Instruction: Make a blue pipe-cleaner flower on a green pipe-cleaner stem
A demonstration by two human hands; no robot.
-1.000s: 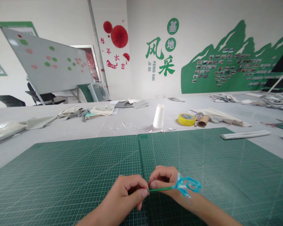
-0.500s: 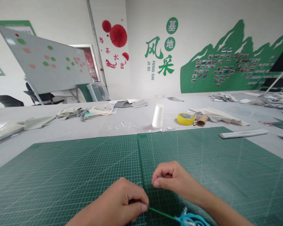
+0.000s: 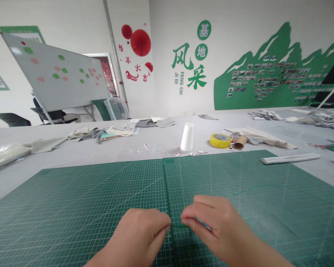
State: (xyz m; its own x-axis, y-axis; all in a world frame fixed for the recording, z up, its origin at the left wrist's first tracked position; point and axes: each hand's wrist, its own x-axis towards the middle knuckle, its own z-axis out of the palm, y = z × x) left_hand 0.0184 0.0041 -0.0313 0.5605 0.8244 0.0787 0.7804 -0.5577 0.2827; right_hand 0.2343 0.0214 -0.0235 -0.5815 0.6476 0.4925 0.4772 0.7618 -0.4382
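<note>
Nearly together, hands [image 3: 143,231] [image 3: 221,222] tight on green stem [image 3: 179,226], contents of distant bin [image 3: 117,109] unclear.

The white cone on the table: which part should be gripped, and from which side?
Probably around the upper half of the white cone, from above: it stands upright and narrows toward its top, so encircling it there should be easy. Small items lie near its base on the near side, and the yellow tape sits to its right, making low approaches there less convenient.
</note>
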